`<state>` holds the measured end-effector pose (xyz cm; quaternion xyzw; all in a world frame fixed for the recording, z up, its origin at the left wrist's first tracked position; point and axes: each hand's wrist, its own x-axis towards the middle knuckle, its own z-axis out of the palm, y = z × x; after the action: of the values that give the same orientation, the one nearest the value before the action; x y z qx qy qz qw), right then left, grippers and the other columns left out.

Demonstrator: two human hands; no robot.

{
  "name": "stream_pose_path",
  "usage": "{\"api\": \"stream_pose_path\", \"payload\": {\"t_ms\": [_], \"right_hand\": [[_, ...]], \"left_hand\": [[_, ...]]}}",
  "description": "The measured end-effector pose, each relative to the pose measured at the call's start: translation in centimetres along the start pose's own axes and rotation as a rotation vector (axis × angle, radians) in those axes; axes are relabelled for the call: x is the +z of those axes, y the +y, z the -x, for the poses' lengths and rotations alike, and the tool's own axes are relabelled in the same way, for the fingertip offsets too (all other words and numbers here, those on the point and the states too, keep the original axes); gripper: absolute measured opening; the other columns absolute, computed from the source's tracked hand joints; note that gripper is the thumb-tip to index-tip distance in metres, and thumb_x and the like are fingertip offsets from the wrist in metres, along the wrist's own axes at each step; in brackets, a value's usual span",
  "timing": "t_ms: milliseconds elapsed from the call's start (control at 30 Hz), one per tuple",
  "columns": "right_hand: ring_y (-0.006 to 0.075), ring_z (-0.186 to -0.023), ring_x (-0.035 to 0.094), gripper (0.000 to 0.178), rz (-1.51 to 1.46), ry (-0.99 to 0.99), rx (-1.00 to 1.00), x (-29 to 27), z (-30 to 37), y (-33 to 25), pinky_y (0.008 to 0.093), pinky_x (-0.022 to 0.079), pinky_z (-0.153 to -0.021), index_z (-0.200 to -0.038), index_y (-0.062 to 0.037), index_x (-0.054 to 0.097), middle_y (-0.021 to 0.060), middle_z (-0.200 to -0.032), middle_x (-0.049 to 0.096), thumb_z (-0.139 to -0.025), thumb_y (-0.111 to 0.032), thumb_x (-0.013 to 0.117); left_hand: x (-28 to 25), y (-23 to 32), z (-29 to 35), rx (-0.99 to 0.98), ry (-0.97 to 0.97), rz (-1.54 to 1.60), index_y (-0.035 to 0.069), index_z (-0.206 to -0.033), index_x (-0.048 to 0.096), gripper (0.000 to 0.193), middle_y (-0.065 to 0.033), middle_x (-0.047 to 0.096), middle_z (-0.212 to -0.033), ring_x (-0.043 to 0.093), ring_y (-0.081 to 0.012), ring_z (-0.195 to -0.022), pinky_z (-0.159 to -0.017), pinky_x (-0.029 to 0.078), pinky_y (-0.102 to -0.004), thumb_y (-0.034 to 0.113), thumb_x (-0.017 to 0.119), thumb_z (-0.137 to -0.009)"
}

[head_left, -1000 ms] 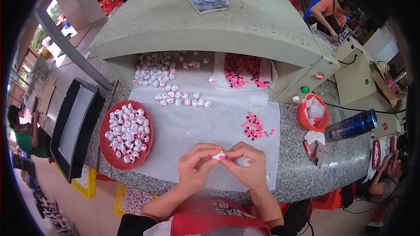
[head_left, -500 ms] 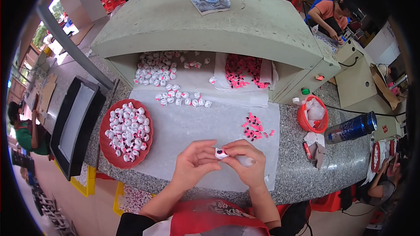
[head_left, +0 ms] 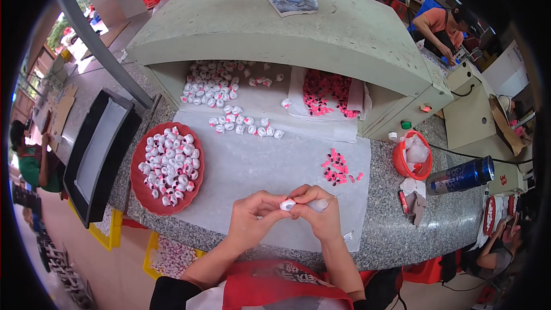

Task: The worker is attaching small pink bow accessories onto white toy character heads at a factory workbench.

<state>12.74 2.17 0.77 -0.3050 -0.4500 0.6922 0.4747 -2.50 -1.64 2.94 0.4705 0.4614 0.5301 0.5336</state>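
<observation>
Over the front of the white paper sheet [head_left: 229, 166], my two hands meet at a small white rounded piece [head_left: 287, 204] with a touch of pink and a greyish patch. My left hand [head_left: 251, 217] pinches it from the left between thumb and fingers. The thumb and fingers of my right hand [head_left: 319, 218] close on its other side. A whitish, half-clear item [head_left: 320, 204] also shows at my right fingers; its kind is unclear. Small pink and black bits [head_left: 338, 167] lie beyond my right hand. A red scalloped bowl [head_left: 198, 186] full of similar white pieces stands at the left.
A pale green metal housing [head_left: 275, 28] arches over more white pieces [head_left: 209, 83] and a heap of pink and black bits [head_left: 326, 92]. At right are a red basket [head_left: 402, 163], a blue can [head_left: 462, 175] and a red lighter [head_left: 403, 201]. Black tray [head_left: 74, 179] at left.
The white piece has turned between my fingers: its pink and black face gave way to a whitish side. My left fingers have closed in on it. The whole view has shifted slightly.
</observation>
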Motion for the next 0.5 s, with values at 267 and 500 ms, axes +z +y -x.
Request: {"api": "stream_pose_path", "payload": {"t_ms": [267, 500], "right_hand": [[0.0093, -0.065, 0.054, 0.01, 0.055, 0.043, 0.124, 1.2, -1.6, 2.1, 0.0204, 0.044, -0.052, -0.078, 0.0, 0.058, 0.0074, -0.085, 0.058, -0.072, 0.001, 0.066], [0.0087, -0.058, 0.053, 0.018, 0.357, 0.095, 0.025, 2.3, -3.1, 5.2, 0.0209, 0.043, -0.051, -0.084, -0.0004, 0.055, 0.01, -0.079, 0.058, -0.071, -0.002, 0.066]], "left_hand": [[-1.8, -2.0, -0.2, -0.056, 0.06, 0.122, -0.004, -0.099, 0.053, 0.024, -0.0111, 0.061, -0.088, 0.06, -0.0141, -0.079, -0.068, 0.05, -0.0233, -0.007, 0.059, -0.076], [-9.0, -2.3, -1.0, 0.175, 0.577, -0.644, 0.0, -0.094, 0.058, 0.02, -0.0049, 0.059, -0.087, 0.059, -0.0137, -0.077, -0.068, 0.048, -0.0231, -0.004, 0.06, -0.074]]}}
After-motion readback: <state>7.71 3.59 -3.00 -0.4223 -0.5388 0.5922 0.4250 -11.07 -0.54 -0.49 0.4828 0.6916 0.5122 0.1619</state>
